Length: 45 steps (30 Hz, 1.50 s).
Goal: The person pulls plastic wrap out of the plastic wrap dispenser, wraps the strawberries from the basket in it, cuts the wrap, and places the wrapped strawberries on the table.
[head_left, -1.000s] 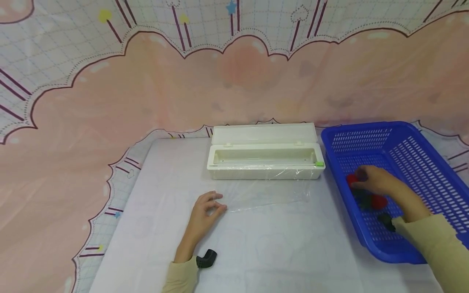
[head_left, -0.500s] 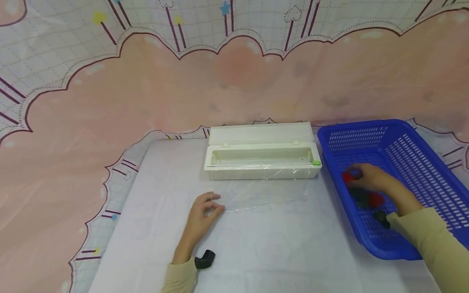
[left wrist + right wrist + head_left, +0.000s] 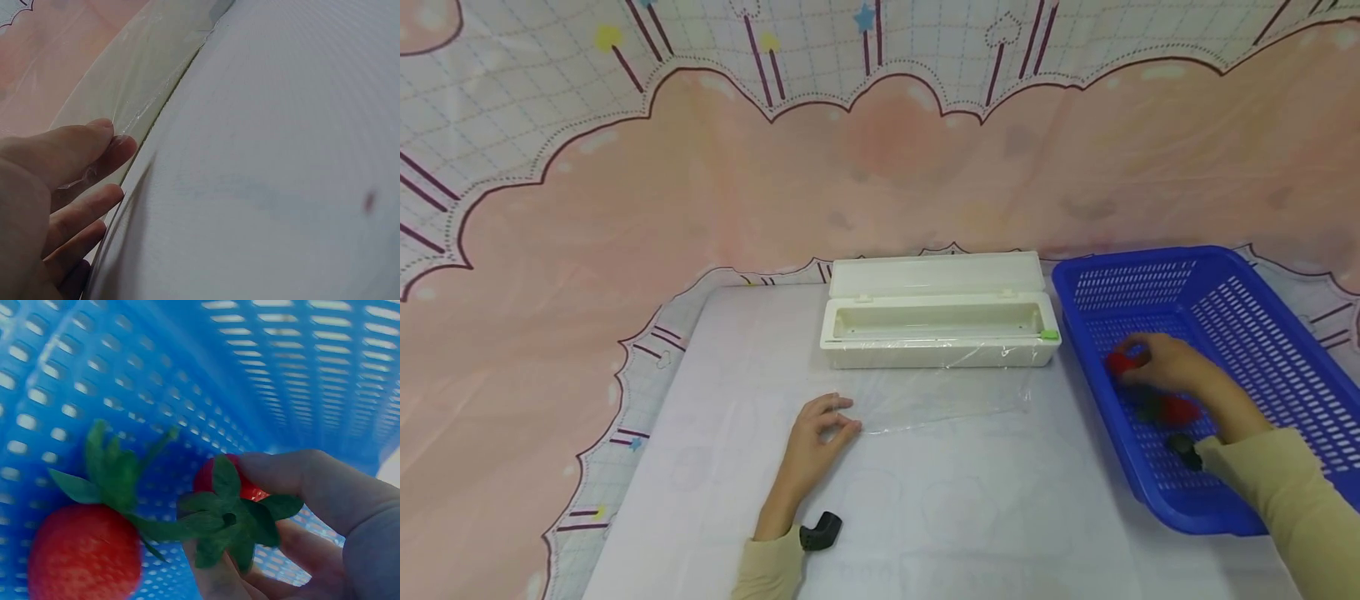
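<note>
A clear sheet of plastic wrap stretches forward from the front of a white wrap dispenser box. My left hand pinches the sheet's left corner between thumb and forefinger; the left wrist view shows the film between them. Inside the blue basket, my right hand grips a strawberry with green leaves, thumb on one side and fingers on the other. A second strawberry lies beside it, its leaves touching or nearly touching the held one's.
The dispenser's lid stands raised at the back, with a green slider at the box's right end. The basket is just right of the box. White cloth covers the table; a patterned curtain hangs behind.
My left hand keeps its pinch on the wrap in the same place. In the basket, my right hand stays around the strawberry with little movement, while the other strawberry has shifted slightly.
</note>
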Tool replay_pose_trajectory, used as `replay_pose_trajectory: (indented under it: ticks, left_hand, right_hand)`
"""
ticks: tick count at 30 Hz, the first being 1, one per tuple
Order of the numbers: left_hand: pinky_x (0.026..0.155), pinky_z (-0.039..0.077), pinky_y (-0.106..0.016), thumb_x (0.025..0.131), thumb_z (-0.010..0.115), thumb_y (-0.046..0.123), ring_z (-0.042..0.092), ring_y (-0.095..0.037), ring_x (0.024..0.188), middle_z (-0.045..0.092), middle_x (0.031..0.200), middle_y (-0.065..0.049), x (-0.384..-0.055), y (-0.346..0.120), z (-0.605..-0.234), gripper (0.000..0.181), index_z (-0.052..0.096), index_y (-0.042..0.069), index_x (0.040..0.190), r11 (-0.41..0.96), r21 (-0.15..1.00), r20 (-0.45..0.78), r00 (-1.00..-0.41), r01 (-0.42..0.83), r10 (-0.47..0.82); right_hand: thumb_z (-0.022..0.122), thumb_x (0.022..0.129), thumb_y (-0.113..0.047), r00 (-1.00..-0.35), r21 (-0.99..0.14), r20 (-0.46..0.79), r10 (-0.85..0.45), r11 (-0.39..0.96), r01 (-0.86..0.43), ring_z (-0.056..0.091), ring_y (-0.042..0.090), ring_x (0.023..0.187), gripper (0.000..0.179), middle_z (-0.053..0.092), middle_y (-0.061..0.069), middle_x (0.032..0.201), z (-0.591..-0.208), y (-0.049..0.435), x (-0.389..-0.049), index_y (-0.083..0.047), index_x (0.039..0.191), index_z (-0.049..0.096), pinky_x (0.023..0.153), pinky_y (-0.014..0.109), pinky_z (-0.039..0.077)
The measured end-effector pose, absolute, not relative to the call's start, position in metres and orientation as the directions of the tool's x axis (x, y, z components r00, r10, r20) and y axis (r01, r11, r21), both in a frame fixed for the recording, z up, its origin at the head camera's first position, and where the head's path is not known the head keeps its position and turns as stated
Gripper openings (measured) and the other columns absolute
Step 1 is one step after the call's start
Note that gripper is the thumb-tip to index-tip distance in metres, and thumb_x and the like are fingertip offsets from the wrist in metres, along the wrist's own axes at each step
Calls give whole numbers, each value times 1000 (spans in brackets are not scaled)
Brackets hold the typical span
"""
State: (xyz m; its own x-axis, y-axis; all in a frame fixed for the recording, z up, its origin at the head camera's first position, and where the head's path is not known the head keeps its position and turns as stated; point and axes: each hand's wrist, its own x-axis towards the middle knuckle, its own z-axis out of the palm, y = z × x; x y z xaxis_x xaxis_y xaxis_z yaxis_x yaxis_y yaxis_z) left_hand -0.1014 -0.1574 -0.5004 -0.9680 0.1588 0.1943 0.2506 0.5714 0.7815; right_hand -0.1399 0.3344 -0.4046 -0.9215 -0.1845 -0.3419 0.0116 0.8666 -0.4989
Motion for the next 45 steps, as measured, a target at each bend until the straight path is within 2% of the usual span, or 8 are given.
replay_pose_trajectory:
  ticks: [13, 18, 26, 34, 36, 39, 42, 45]
  left_hand:
    - [103, 29, -41, 80, 72, 27, 43, -17, 121, 61, 109, 4, -101, -161, -498, 12, 69, 19, 72, 562, 784, 207, -965, 262, 162]
    - [103, 30, -41, 80, 72, 28, 43, -17, 121, 61, 109, 5, -99, -160, -497, 13, 69, 19, 72, 553, 792, 204, -966, 257, 157]
    - [103, 30, -40, 79, 72, 31, 43, -15, 121, 61, 110, 5, -95, -160, -495, 15, 68, 19, 71, 515, 830, 166, -976, 214, 138]
    - [96, 38, -36, 79, 73, 19, 47, -16, 118, 60, 115, 2, -91, -159, -489, 15, 63, 14, 69, 422, 891, 119, -984, 165, 133]
    - [94, 40, -36, 80, 72, 15, 49, -18, 116, 60, 116, -2, -88, -156, -481, 14, 62, 12, 70, 402, 902, 106, -984, 156, 143]
    - [96, 39, -39, 81, 70, 11, 50, -22, 115, 60, 116, -8, -84, -151, -467, 12, 63, 8, 71, 385, 912, 91, -984, 144, 155]
    - [96, 38, -42, 81, 69, 9, 51, -24, 115, 60, 115, -10, -82, -148, -458, 12, 64, 6, 71, 397, 907, 83, -983, 142, 162]
    - [96, 39, -43, 81, 69, 7, 51, -24, 115, 60, 114, -10, -81, -146, -456, 11, 64, 5, 71, 400, 907, 71, -984, 132, 164]
  right_hand:
    - [64, 84, -19, -941, -530, -302, -152, 848, 33, 56, 40, 91, 44, 57, 30, 105, -387, 331, -137, 8, 117, 52, 69, 47, 50]
    - [62, 87, -19, -961, -558, -237, -144, 830, 14, 55, 41, 95, 46, 54, 31, 112, -370, 323, -130, 7, 122, 49, 74, 49, 50]
    - [63, 87, -24, -986, -570, -123, -113, 822, -23, 54, 43, 97, 48, 54, 28, 113, -353, 310, -117, -1, 127, 49, 76, 53, 49]
    - [65, 86, -23, -997, -601, -34, -64, 798, -31, 54, 42, 97, 49, 51, 27, 117, -332, 284, -103, -7, 129, 49, 74, 53, 50]
    - [66, 85, -19, -996, -614, 13, -85, 786, -75, 56, 39, 92, 48, 52, 25, 115, -331, 276, -100, -8, 128, 50, 71, 50, 51]
    - [68, 83, -16, -988, -638, 72, -133, 755, -149, 57, 34, 88, 46, 54, 21, 113, -335, 263, -97, -9, 126, 53, 68, 36, 54]
    - [68, 83, -16, -983, -663, 77, -167, 727, -176, 56, 30, 88, 44, 56, 17, 112, -344, 250, -98, -10, 124, 54, 68, 29, 52]
    - [67, 84, -18, -982, -696, 44, -182, 700, -161, 55, 29, 91, 43, 56, 17, 112, -355, 239, -103, -8, 124, 54, 72, 35, 52]
